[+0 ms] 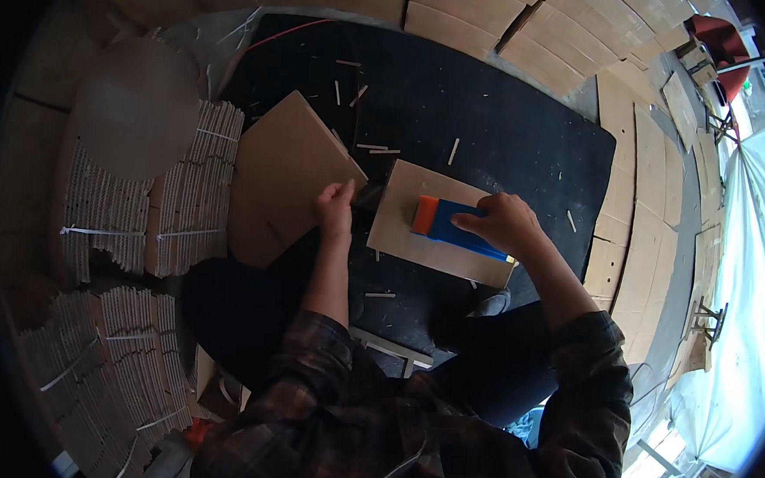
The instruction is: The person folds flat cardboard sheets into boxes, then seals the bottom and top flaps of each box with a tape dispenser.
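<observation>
My right hand (508, 225) is wrapped around a blue block-shaped tool with an orange end (470, 231), whose exact kind I cannot make out. The tool rests on a flat brown cardboard box (402, 209) lying between my knees. To the left, my left hand (336, 207) is closed in a pinch above the near right side of a larger cardboard sheet (286, 176). Whether anything small is between its fingers is hidden. The two cardboard pieces lie side by side, with a narrow dark gap between them.
Narrow cardboard strips (453, 151) are scattered over the black mat (495, 114). Strapped stacks of folded cardboard (198, 171) stand at the left. Flattened cardboard (466, 16) lines the far side and the right. A white sheet (762, 262) hangs at the far right.
</observation>
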Motion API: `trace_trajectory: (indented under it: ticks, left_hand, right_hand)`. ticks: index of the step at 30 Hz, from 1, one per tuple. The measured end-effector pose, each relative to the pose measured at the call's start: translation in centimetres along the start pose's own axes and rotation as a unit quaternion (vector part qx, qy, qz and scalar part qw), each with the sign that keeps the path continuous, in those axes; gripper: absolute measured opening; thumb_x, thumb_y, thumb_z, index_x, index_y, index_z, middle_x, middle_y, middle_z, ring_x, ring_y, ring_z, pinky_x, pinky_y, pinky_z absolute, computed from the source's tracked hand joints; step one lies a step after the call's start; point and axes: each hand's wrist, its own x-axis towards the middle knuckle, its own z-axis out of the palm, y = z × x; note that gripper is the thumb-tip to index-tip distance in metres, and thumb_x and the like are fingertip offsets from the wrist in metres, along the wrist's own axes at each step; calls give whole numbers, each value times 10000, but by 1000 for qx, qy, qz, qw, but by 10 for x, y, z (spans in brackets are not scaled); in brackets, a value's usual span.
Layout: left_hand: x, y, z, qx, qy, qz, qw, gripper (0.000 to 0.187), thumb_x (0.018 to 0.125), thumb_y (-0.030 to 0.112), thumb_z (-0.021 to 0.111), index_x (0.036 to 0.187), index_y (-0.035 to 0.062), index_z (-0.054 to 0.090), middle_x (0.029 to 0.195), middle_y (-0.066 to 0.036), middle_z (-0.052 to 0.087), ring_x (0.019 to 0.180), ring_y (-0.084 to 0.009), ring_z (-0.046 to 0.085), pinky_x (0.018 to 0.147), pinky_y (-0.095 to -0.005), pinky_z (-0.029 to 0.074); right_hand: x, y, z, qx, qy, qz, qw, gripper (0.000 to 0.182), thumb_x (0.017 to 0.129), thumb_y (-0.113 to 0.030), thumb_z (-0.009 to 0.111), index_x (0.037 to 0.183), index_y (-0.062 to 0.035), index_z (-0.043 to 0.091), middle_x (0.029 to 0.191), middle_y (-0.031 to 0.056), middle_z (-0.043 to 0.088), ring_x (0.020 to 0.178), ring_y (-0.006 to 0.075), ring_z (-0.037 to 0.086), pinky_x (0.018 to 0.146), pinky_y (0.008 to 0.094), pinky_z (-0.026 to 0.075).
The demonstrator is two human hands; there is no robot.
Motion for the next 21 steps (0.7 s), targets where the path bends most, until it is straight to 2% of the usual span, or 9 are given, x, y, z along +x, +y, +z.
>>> trace_trajectory:
  ticks: [2,4,7,11,13,14,17,19,21]
  left_hand:
    - [5,-23,5,8,-1,-19,1000,151,876,172,669,817,33,678,761,-9,642,721,-95,571,687,-248,454]
    - [13,-56,13,-56,-132,-155,978,132,861,169,671,849,41,702,754,-24,648,732,-116,586,702,-264,458]
    - [14,-75,16,-165,-158,-180,957,217,859,217,684,984,41,702,845,-43,663,785,-128,603,727,-286,473]
    - [-7,-55,20,-131,-151,-173,965,320,882,260,663,1116,41,657,944,-39,656,839,-141,616,753,-309,493]
    - [0,-72,12,-182,-217,-187,941,459,938,346,602,1295,61,559,1189,-68,612,1058,-171,587,898,-327,470]
    - [2,-72,12,-182,-219,-185,941,459,938,346,602,1295,61,559,1189,-68,612,1058,-171,587,898,-327,470]
    - [-19,-30,3,-211,-209,-125,947,598,982,503,458,1415,89,452,1403,-82,487,1274,-185,457,1050,-345,359]
    - [-41,6,4,-105,-324,-122,932,732,972,627,304,1490,110,330,1530,-76,331,1399,-184,294,1130,-355,233]
    - [-37,2,-4,-167,-361,-198,896,758,967,653,245,1497,116,317,1538,-60,319,1411,-191,275,1135,-348,221]
  right_hand:
    - [-1,-2,0,7,-11,15,1000,581,805,-600,643,1012,-64,726,856,106,712,799,234,701,745,348,534]
    - [1,2,1,8,-14,16,1000,585,807,-606,639,1007,-64,726,855,104,712,792,234,701,737,347,534]
    - [1,-3,0,16,-16,24,999,564,815,-575,659,996,-44,722,862,118,708,777,230,699,733,335,539]
    - [-2,-1,0,12,-2,21,1000,549,822,-541,682,987,-19,717,864,131,702,766,225,693,726,324,543]
    - [0,4,5,5,4,17,1000,566,814,-588,654,973,-50,724,846,113,704,782,235,695,732,339,537]
    - [1,6,5,-2,8,10,1000,585,805,-635,627,959,-80,731,828,96,706,797,245,697,738,355,530]
    - [-1,3,2,23,2,12,1000,566,823,-556,673,992,-19,718,862,125,702,776,221,691,718,329,541]
    - [0,3,1,23,-1,12,1000,573,824,-564,669,994,-19,719,861,124,702,774,220,692,718,329,542]
    - [-2,4,3,25,-1,12,1000,581,824,-571,665,996,-18,720,860,123,701,772,219,692,717,329,542]
